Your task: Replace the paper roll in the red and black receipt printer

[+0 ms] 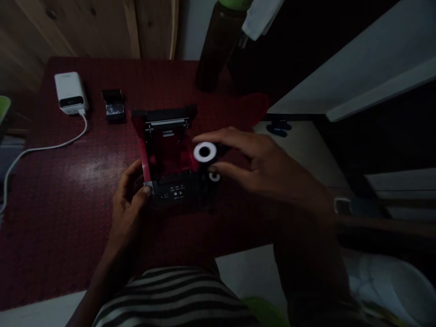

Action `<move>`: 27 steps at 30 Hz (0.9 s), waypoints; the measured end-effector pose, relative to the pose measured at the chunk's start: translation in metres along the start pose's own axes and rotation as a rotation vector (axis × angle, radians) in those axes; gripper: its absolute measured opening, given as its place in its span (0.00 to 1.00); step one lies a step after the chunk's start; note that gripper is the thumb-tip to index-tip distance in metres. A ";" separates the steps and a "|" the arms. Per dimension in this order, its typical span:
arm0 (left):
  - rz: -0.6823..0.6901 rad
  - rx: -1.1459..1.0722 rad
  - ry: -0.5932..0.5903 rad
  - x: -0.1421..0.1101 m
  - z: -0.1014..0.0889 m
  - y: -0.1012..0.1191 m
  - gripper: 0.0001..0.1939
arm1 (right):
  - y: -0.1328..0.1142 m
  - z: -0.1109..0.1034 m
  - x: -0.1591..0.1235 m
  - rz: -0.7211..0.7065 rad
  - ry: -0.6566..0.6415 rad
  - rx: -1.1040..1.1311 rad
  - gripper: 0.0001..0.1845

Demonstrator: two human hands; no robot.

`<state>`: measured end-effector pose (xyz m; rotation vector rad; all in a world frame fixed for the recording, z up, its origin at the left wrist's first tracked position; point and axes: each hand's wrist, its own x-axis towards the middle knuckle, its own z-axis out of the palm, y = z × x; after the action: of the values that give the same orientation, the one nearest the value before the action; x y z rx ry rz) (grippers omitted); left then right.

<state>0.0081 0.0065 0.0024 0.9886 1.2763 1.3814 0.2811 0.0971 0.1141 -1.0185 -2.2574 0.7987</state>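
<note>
Lid [163, 112] up on the printer [177, 190], my left hand [128, 202] clamped on its near-left corner, my right hand [255, 156] pinching the roll [205, 159] by the bay's [168, 156] right side; opening looks done, the roll not yet inside.

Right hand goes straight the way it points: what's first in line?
Probably the open red-and-black device, at its right side, met by the white-ended roll the right hand holds. Depth is unclear; the roll may pass above.

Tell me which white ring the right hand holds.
The larger, upper white ring, in the right hand; the smaller ring shows lower in the picture, just beneath it.
</note>
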 end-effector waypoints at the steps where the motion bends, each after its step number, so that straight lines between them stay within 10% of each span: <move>1: 0.005 0.004 -0.003 0.000 -0.001 -0.001 0.25 | -0.005 0.008 0.006 -0.031 -0.034 -0.072 0.23; 9: 0.009 0.027 -0.024 -0.001 -0.003 0.001 0.26 | -0.023 0.070 0.047 -0.036 -0.213 -0.517 0.17; 27: -0.055 -0.025 -0.049 -0.003 -0.003 0.003 0.29 | -0.015 0.076 0.069 0.216 -0.377 -0.338 0.21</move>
<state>0.0055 0.0028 0.0054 0.9583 1.2380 1.3200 0.1836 0.1208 0.0877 -1.3813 -2.7021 0.7629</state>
